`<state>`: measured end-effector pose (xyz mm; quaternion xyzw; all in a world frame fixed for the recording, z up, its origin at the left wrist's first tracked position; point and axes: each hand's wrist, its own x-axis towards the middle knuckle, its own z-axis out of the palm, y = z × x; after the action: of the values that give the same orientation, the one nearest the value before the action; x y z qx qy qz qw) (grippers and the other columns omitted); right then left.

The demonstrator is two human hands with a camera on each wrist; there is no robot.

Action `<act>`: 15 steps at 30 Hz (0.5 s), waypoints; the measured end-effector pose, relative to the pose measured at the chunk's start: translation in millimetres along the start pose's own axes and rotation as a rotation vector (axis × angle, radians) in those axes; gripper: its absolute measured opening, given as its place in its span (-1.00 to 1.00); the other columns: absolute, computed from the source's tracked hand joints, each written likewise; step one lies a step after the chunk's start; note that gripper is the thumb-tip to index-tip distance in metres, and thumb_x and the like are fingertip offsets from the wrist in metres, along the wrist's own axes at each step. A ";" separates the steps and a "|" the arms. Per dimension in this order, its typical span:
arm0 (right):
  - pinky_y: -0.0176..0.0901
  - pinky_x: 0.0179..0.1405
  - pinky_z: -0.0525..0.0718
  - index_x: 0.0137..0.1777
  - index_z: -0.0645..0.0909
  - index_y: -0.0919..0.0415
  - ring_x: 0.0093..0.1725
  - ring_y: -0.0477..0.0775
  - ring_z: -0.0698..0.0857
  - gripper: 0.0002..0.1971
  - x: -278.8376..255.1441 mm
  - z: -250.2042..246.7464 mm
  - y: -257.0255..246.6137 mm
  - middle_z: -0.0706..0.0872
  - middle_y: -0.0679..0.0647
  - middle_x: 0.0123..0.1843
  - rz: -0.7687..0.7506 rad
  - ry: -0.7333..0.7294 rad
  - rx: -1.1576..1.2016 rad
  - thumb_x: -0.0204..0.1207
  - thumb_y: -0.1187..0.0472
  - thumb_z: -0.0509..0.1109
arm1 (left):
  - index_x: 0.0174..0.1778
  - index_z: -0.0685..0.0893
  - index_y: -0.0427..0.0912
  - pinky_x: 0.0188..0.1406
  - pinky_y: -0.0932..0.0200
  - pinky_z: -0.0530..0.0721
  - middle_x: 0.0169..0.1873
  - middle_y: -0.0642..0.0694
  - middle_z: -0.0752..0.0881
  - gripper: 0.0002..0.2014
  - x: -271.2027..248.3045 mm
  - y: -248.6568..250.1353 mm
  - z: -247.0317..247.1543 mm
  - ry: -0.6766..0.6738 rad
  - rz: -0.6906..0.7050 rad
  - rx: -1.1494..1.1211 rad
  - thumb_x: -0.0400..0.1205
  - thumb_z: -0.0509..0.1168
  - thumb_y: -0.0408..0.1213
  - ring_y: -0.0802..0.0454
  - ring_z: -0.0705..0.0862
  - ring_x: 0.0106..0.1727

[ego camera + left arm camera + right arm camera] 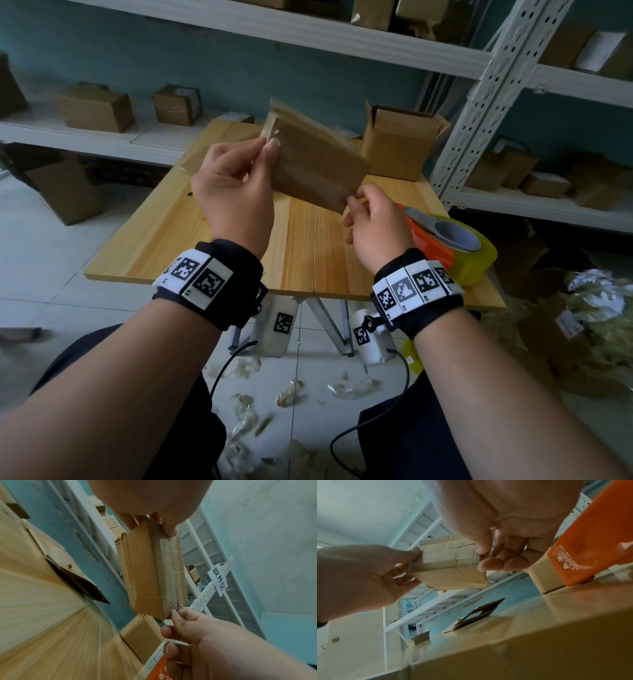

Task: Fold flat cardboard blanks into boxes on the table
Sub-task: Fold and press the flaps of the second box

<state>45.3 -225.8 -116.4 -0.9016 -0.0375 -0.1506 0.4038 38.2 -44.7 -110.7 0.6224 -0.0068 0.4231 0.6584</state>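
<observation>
Blank [310, 161] held flat in the air above the table [239, 236] | long axis runs far-left to near-right | left hand [233, 192] pinches far upper corner | right hand [376, 226] pinches near lower corner | opening likely means pushing those opposite corners together

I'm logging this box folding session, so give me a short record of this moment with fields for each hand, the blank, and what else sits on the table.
left hand: pinches the upper corner of the cardboard blank
right hand: pinches the blank's lower corner
blank state: flat, not yet opened, held in the air above the wooden table
open box: upright at the table's far edge, top flaps up
tape dispenser: orange, yellowish roll, on the table's right side
</observation>
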 end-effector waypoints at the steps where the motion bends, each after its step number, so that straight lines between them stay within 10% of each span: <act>1: 0.17 -0.16 0.79 0.09 0.62 0.06 -0.23 0.17 0.79 -0.80 -0.5 -1.0 -0.7 0.78 0.08 -0.16 -0.014 -0.003 -0.001 0.84 0.00 0.24 | 0.12 0.91 -0.21 0.02 0.18 0.80 -0.04 -0.09 0.80 -0.79 0.6 0.5 -1.5 0.006 0.031 0.005 0.68 0.55 -0.16 0.14 0.77 -0.01; 7: -0.07 -0.23 0.56 -0.12 0.72 0.38 -0.22 0.27 0.76 -0.20 -7.1 -3.8 -10.7 0.79 0.31 -0.23 0.038 -0.066 0.049 0.66 -0.46 0.18 | 0.06 0.90 -0.19 -0.09 0.33 0.64 -0.12 -0.19 0.74 -0.87 -4.2 7.2 -2.6 -0.036 0.227 0.118 0.70 0.52 -0.21 0.09 0.66 -0.09; 15: -0.25 -0.56 0.39 -0.43 0.38 0.12 -0.50 0.01 0.45 -0.35 -9.4 -3.9 -15.9 0.45 0.05 -0.52 0.003 0.055 0.147 0.67 -0.39 0.28 | 0.18 0.91 -0.20 0.05 0.29 0.72 -0.01 -0.16 0.80 -0.77 4.9 -2.5 -2.5 -0.008 0.070 0.034 0.73 0.50 -0.15 0.20 0.74 0.01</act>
<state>32.4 -217.5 -105.4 -0.8650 -0.0359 -0.1716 0.4701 41.4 -39.7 -110.7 0.6345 -0.0242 0.4433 0.6327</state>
